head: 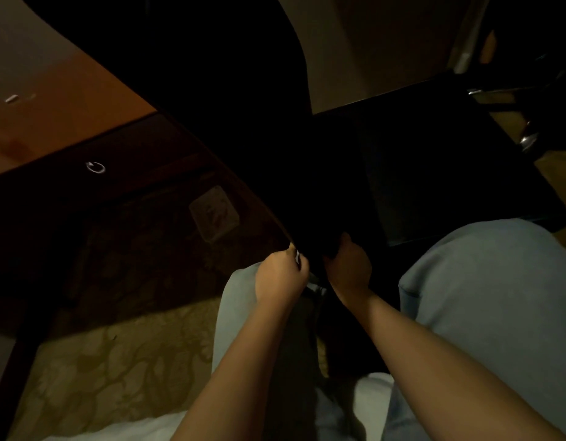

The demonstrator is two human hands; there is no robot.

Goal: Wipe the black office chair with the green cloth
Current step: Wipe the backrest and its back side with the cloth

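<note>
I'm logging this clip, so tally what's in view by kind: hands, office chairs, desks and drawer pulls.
Hands: 2 (left hand, right hand)
Black office chair: 1
Wooden desk: 1
Ring drawer pull: 1
Total: 5

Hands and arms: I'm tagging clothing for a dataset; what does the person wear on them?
Nothing that shows: left hand and right hand are ungloved; left forearm and right forearm are bare down to the frame's edge, with no sleeve, watch or bracelet visible. Dim light could hide a thin ring.
</note>
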